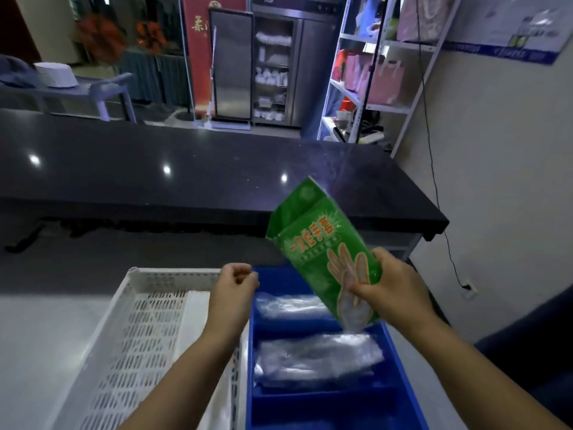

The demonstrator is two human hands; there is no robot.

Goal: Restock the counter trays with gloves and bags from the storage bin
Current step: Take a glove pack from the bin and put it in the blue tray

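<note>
The restocking looks partly done; the blue tray (325, 414) on the pale surface has three compartments in view, and two of them already hold stock: a clear plastic bundle (288, 305) lies in the far compartment and a second clear bundle (316, 356) fills the middle one; the nearest compartment shows bare blue floor as far as the frame reaches. The right hand (393, 290) grips the green glove packet (316, 240) around its lower half, fingers and thumb wrapped on it; the packet is tilted, its upper end leaning away to the left, its lower end hanging just above the divider between the far and middle compartments, not resting on the tray; clear film (356, 318) shows at that lower end, though whether it is sliding out or only seen through the wrapper cannot be told. The left hand (234, 283) hovers at the far edge where the tray meets the white perforated basket (139, 336), fingers curled in, nothing visible inside them. The basket beside the tray appears largely unfilled, so it and the near compartment seem to be what is left; the dark counter (186, 169) stands beyond.
</note>
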